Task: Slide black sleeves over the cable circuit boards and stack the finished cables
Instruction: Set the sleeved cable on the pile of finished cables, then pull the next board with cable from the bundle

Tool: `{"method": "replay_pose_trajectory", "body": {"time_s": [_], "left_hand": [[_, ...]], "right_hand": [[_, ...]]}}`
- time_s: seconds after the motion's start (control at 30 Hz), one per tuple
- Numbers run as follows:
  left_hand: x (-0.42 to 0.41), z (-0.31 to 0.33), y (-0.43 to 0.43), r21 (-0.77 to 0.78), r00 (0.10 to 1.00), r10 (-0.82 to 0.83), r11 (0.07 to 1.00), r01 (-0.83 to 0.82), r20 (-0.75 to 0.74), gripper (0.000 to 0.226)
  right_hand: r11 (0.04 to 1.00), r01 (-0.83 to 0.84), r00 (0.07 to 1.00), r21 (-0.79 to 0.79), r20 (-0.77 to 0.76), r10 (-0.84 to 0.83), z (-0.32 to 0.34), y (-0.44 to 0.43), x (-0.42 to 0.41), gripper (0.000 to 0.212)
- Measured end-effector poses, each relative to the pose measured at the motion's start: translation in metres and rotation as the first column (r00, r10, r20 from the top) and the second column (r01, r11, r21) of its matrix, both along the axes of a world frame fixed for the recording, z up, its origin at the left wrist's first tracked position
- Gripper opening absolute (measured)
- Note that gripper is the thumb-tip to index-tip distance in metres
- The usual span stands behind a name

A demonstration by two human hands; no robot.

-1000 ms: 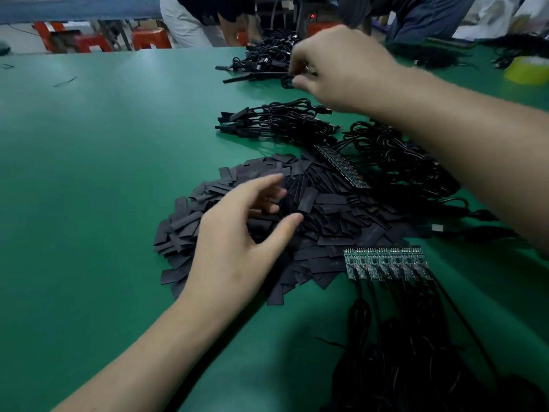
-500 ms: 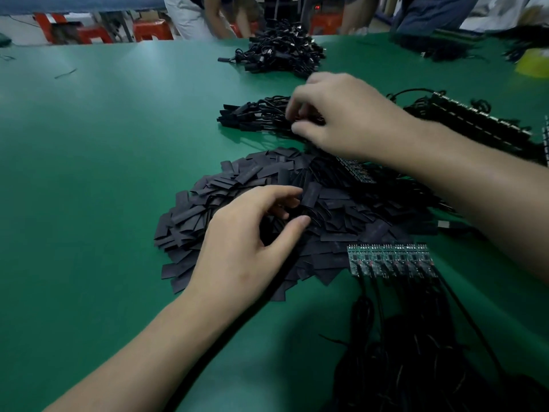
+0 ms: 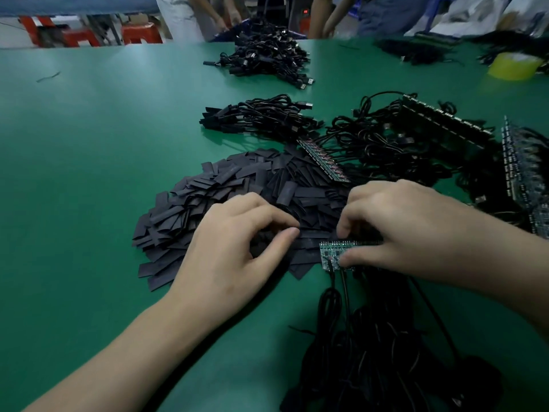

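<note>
Two curled hands [image 3: 234,251] [image 3: 416,233] on sleeves [image 3: 208,188], boards [image 3: 329,251]

1. We log a green table [image 3: 89,144] with a pile of black sleeves [image 3: 225,185] at its centre.
2. Our left hand [image 3: 234,248] rests on the pile's near edge, fingers curled and thumb out. We cannot tell whether it pinches a sleeve.
3. Our right hand [image 3: 398,230] pinches the left end of a strip of circuit boards [image 3: 329,251], just beside the pile.
4. Black cables [image 3: 371,352] run from that strip toward us into a tangled heap.
5. Beyond the pile lies a stack of sleeved cables [image 3: 261,117], with a larger heap [image 3: 267,55] farther back.
6. A yellow tape roll [image 3: 515,65] sits at the far right.
</note>
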State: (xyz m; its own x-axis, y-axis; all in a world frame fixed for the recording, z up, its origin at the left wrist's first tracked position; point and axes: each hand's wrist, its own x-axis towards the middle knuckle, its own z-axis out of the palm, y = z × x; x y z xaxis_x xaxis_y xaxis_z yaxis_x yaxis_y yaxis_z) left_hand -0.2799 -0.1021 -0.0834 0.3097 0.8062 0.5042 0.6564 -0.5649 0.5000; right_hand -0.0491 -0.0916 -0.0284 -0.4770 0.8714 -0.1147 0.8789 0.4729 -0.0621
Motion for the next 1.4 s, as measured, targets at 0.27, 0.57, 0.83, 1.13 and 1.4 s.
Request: {"method": "replay_pose_trajectory", "body": {"time_s": [0.27, 0.57, 0.83, 1.13, 1.4], "left_hand": [[0.002, 0.003, -0.005, -0.126, 0.995, -0.07, 0.989, 0.079, 0.071, 0.021], [-0.001, 0.008, -0.005, -0.439, 0.823, 0.008, 0.849, 0.295, 0.568, 0.019], [0.003, 0.012, -0.006, -0.495, 0.783, 0.07, 0.809, 0.318, 0.618, 0.018], [0.006, 0.017, -0.008, -0.495, 0.729, 0.074, 0.779, 0.384, 0.681, 0.008], [0.007, 0.02, -0.009, -0.491, 0.703, 0.069, 0.763, 0.421, 0.708, 0.01]], "right_hand": [[0.99, 0.031, 0.875, -0.14, -0.475, -0.095, 0.004, 0.002, -0.006, 0.018], [0.976, -0.012, 0.645, -0.216, -0.748, -0.157, -0.017, 0.001, -0.018, 0.012], [0.972, -0.04, 0.559, -0.231, -0.811, -0.17, -0.027, 0.0, -0.016, 0.005], [0.959, -0.14, 0.479, -0.245, -0.865, -0.151, -0.027, 0.0, -0.017, 0.004], [0.945, -0.194, 0.419, -0.265, -0.893, -0.164, -0.03, 0.001, -0.017, 0.007]]}}
